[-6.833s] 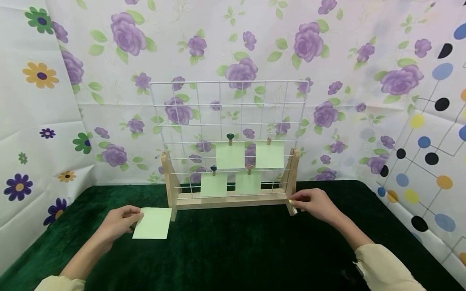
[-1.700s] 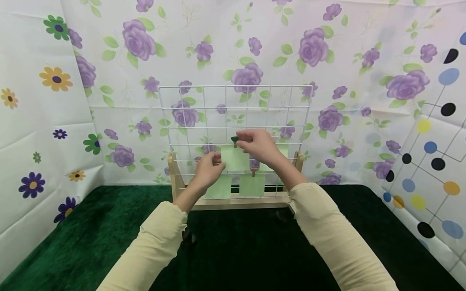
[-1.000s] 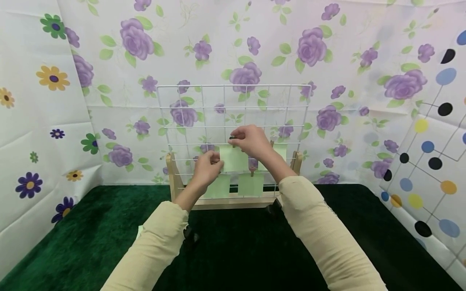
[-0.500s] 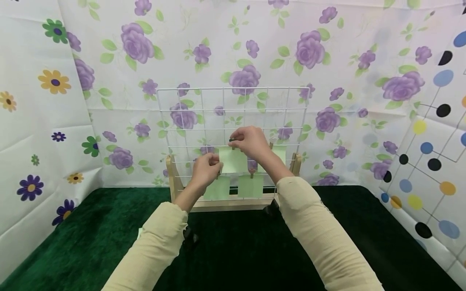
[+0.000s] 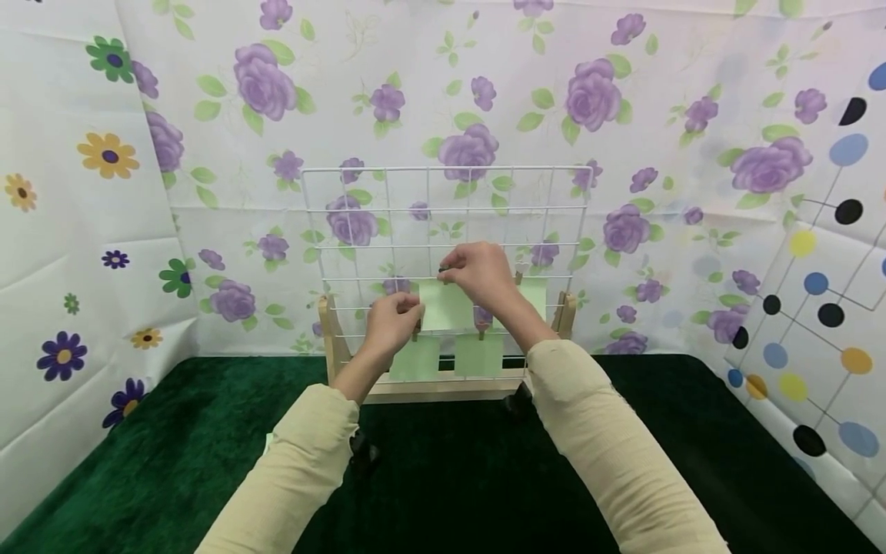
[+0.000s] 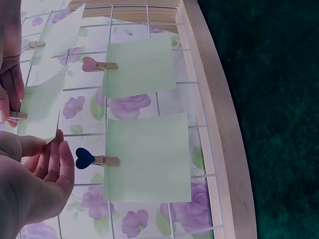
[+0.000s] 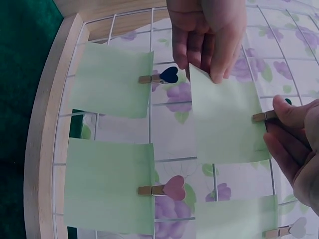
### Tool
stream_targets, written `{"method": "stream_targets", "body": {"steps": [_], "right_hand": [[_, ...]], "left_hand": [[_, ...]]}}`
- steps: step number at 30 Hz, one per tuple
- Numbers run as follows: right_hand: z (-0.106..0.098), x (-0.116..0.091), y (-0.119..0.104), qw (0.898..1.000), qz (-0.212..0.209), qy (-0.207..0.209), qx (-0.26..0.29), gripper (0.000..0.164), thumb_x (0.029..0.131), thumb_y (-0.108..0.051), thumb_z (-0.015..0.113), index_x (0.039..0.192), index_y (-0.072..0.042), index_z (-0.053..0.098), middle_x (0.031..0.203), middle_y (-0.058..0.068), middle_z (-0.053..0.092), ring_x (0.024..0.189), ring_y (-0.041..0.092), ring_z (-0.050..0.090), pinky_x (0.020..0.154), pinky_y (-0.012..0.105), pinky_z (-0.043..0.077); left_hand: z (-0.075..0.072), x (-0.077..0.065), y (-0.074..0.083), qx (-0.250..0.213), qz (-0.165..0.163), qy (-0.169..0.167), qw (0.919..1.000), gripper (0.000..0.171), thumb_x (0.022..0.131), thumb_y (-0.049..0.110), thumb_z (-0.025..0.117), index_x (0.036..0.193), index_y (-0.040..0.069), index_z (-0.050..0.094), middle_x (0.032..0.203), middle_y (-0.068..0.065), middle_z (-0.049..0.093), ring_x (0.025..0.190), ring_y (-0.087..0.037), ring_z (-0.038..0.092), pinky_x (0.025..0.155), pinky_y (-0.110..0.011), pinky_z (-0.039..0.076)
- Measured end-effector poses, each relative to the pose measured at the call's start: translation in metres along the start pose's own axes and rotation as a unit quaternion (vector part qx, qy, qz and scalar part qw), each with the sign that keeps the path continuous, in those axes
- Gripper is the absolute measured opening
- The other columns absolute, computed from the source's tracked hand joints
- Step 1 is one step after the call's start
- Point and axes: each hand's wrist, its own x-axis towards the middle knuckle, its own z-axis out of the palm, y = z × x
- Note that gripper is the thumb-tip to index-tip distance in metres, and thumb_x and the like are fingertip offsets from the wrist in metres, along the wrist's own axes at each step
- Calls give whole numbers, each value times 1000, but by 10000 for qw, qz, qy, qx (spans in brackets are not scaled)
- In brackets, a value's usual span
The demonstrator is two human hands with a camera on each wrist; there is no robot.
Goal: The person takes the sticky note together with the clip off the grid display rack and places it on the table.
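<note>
On a white wire grid point(image 5: 388, 168) in a wooden stand point(image 5: 436, 392), several pale green paper notes hang from clothespins. My left hand point(image 5: 391, 327) pinches a lower corner of the upper-left note point(image 5: 446, 306) between thumb and fingers. At that note's top edge, my right hand point(image 7: 299, 139) pinches a wooden clothespin point(image 7: 261, 117); the thumb hides most of its green heart. Below hangs a note point(image 6: 147, 157) on a clothespin with a dark blue heart point(image 6: 84, 158). Beside it is another note point(image 6: 139, 67) with a pink heart point(image 6: 89, 64).
An upper-right note point(image 5: 533, 291) hangs from a clothespin with a whitish heart point(image 7: 298, 228). Dark green cloth point(image 5: 443, 477) covers the table. Flowered sheeting point(image 5: 664, 115) stands behind, with a dotted sheet point(image 5: 817, 323) on the right.
Earlier, my left hand held a loose green note and my right a small object by the stand. Both hands then moved to the upper-left note, where the right fingers closed on its clothespin.
</note>
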Motion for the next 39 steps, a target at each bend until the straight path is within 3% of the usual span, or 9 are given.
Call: {"method": "stream_targets", "body": {"steps": [8,12,18,26,33,39], "right_hand": [[-4,-2,1,9954,136,283,905,15,87,-13,73,98,-3,74,95,9,73,80,22,70,69,31,54],[-8,-5,2,9926,135,306,1170,19,87,-14,73,102,-3,72,99,10,72,84,24,70,71,33,55],[-16,-15,15,9931,-33,165,1157,23,87,-14,73,107,-2,72,100,10,72,91,22,68,78,36,54],[-22,-32,35,9926,230,-95,1191,25,84,-13,76,106,-3,72,117,11,65,91,25,70,75,37,56],[-20,-46,49,9944,114,-70,1047,26,87,-13,73,110,0,70,112,13,64,80,26,70,67,37,56],[-18,-60,61,9979,2,-61,647,23,91,-16,69,111,-3,71,101,9,71,77,21,68,65,37,54]], "left_hand": [[-2,-1,-3,267,75,-25,9996,26,95,9,58,116,-5,63,112,-19,65,101,-27,60,83,-38,49],[-6,-4,-6,155,72,-64,9998,25,95,7,57,115,-7,63,111,-20,65,98,-29,61,83,-38,51],[-16,-13,-16,-87,-177,-185,9996,26,97,9,53,118,-5,59,114,-20,62,96,-29,61,84,-41,52],[-31,-24,-32,-130,-413,-570,9974,26,98,11,50,117,-7,56,116,-22,57,93,-28,60,84,-44,52],[-38,-33,-40,132,-446,-742,9962,27,99,13,51,118,-6,57,116,-23,60,90,-27,62,79,-41,54],[-41,-41,-48,341,-507,-772,9951,25,98,12,53,115,-6,59,112,-21,63,86,-25,63,76,-39,55]]}}
